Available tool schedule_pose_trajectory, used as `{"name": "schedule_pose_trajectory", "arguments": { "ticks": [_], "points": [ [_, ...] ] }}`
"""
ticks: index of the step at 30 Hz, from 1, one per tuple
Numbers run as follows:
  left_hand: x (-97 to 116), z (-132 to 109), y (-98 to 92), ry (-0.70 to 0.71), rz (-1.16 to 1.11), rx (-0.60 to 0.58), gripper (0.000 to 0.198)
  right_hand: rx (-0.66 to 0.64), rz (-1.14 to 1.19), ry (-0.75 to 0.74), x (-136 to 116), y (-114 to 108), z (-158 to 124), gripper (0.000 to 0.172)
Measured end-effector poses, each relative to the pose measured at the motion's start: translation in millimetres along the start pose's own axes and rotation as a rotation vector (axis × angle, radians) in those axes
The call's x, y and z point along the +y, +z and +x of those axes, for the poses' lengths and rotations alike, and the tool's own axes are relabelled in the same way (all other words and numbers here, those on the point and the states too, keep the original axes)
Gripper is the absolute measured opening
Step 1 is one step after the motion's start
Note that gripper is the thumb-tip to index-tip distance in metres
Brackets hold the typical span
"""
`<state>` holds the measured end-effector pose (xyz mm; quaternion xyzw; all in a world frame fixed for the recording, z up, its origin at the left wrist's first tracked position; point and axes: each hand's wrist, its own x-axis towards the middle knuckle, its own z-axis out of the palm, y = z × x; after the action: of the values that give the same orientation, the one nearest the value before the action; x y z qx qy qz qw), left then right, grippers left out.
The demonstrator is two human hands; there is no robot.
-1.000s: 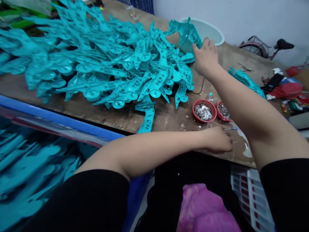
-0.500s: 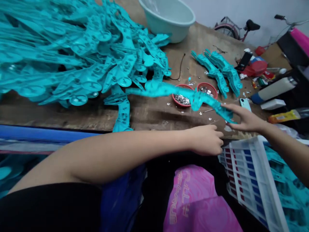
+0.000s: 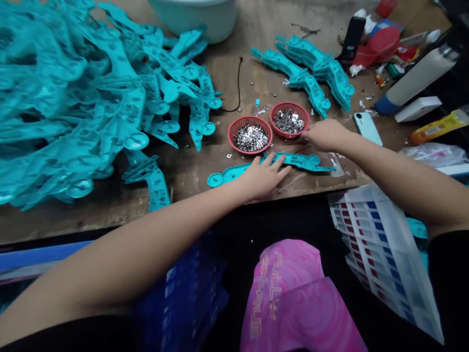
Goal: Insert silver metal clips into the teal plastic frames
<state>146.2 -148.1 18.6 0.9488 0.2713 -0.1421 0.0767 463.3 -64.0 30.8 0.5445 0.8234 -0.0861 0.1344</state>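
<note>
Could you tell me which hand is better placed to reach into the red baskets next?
Probably the right hand: it sits beside the rear red basket, while the left hand lies on the turquoise plastic piece.

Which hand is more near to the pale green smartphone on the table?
Right. The right hand is to the left of the pale green smartphone, not touching it; the left hand is farther left, resting on a teal plastic part.
</note>
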Motion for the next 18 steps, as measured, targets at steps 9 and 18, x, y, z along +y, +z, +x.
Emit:
{"name": "schedule_pose_trajectory", "arguments": {
  "ticks": [9, 18],
  "points": [
    [-4.2, 6.4, -3.6, -0.014, -0.064, -0.044, 0.040, -0.005, 0.012, 0.267, -2.6, 19.3, 15.5, 0.021],
    [31.6, -6.4, -4.1, 0.169, -0.142, -0.122, 0.032, -0.286, 0.350, -0.162, -5.8, 29.0, 18.6, 0.034]
  ]
}}
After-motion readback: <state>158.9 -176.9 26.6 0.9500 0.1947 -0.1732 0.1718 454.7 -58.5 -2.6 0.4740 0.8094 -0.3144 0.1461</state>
